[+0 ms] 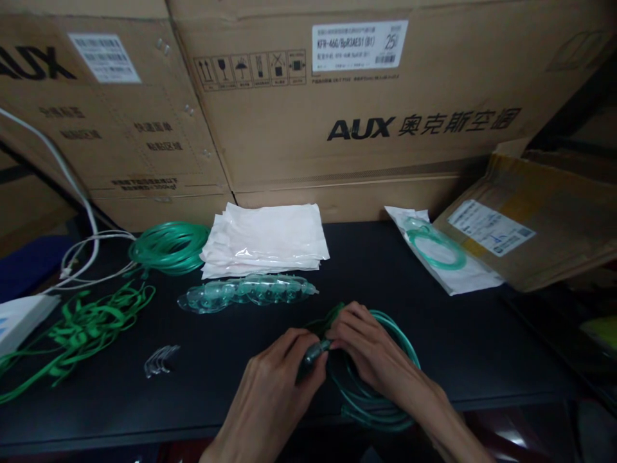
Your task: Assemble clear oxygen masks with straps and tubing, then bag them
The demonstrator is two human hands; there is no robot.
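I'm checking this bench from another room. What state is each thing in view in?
left hand, closed around the fitting
clear plastic fitting, held between both hands
right hand, pressed against the fitting's far end
green tubing, loosely coiled under the hands
second green coil, bundled, lying on the bench
white plastic bags, flat, stacked
pouched green tube, coiled inside a pouch
green straps, tangled

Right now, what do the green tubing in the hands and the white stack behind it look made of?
Green tubing: glossy translucent plastic, likely soft, going by the shine along its loose coils. White stack: probably thin plastic film, with sheen and creases; paper can't be ruled out.
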